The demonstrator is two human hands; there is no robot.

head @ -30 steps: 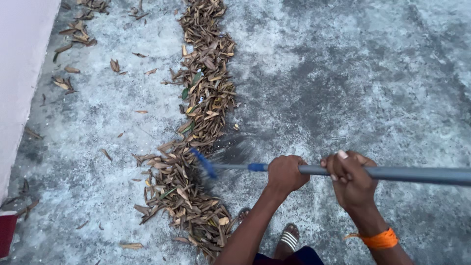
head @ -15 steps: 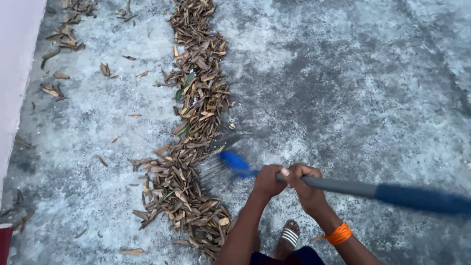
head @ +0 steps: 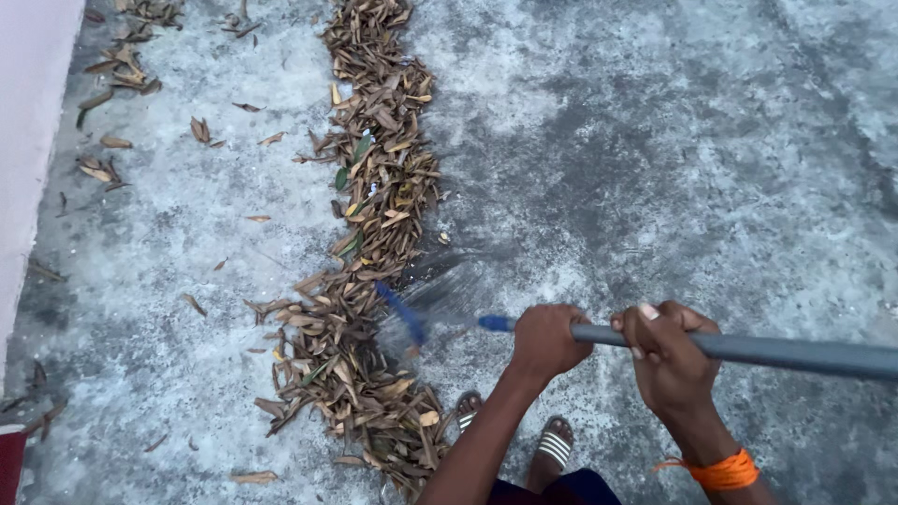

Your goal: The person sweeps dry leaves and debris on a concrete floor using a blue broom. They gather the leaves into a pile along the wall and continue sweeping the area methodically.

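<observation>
Broom (head: 748,351): grey handle w/ blue head (head: 404,313), runs horiz. from right edge of view to the leaf row; bristles blurred, can't tell their shape. Head sits against the right flank of the dry-leaf row (head: 374,234), approx. mid-length. Left hand (head: 547,339) fully closed round handle nr the blue collar, knuckles up. Right hand (head: 666,353) also wrapped tight on handle, just beside the left, further up the shaft; orange band (head: 722,470) on that wrist. Leaf row runs top to bottom over grey concrete floor (head: 655,168); loose leaves scattered to its left, nr pale wall (head: 33,122). Two striped sandals (head: 552,444) below the hands, next to row's lower end.
</observation>
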